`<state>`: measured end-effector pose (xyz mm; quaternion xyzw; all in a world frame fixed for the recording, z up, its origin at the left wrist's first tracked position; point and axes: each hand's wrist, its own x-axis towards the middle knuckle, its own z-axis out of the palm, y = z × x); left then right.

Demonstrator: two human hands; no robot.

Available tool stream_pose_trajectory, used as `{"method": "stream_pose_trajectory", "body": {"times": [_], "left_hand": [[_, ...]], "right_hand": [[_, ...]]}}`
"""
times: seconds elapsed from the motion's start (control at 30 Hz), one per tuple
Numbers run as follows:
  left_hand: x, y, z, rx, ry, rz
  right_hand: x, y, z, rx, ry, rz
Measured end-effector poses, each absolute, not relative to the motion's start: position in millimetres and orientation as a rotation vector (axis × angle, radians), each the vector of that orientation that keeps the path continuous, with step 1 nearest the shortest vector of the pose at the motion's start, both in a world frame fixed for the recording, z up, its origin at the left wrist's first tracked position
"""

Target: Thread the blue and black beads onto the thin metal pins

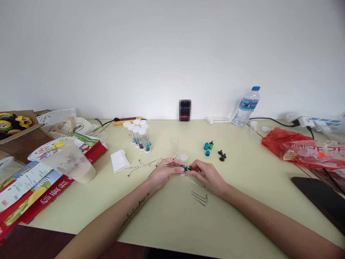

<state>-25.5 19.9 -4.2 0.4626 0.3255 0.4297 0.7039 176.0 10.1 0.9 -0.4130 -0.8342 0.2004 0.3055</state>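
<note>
Pale yellow-green tabletop point(167, 223), set against a white wall; carries all items below.

Open brown cardboard box point(29, 140), far left, holding yellow and black toys.

Red, printed flat packages point(58, 183), overlapping, left side.

Crumpled red plastic bag point(280, 142), right side, beside a clear bag with red print point(315, 153).

Flat black device point(318, 198), right edge.

Clear plastic cup point(78, 163) with printed lid, tilted over the packages, pale liquid inside.

Clear plastic bottle point(245, 109), blue cap, tilted, near the wall.

Left hand point(162, 174), fingers closed on the small blue-and-black piece; thin silver rods show at its fingers.

Right hand point(210, 176), thumb and fingers narrowed on the black end of the same piece.

Dark upright rectangle point(185, 110), pixelated, by the wall.

Clear tubes with white caps point(142, 138), upright in a cluster, blue and dark contents.

White paper packet point(119, 161), left of the thin metal rods point(137, 167).

Clear open cylinder point(174, 144), beyond the hands; round white lid point(183, 157) just beside.

Silver bent keys point(199, 198), nearer the tabletop's front edge than the right hand.

Blue and green pieces point(207, 146); black pieces point(222, 155) just right of them.

Blue-and-black piece point(186, 168), small, held between both hands above the tabletop.
</note>
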Motion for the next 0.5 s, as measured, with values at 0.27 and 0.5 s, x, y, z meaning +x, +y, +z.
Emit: {"method": "stream_pose_trajectory", "body": {"times": [0.27, 0.5], "left_hand": [[-25.8, 19.9, -4.1, 1.03, 0.731, 0.941], [-26.8, 20.1, -3.4, 1.046, 0.727, 0.921]], "right_hand": [[175.5, 10.6, -0.5, -1.073, -2.193, 0.522], [176.0, 9.9, 0.0, -1.073, -2.202, 0.511]]}}
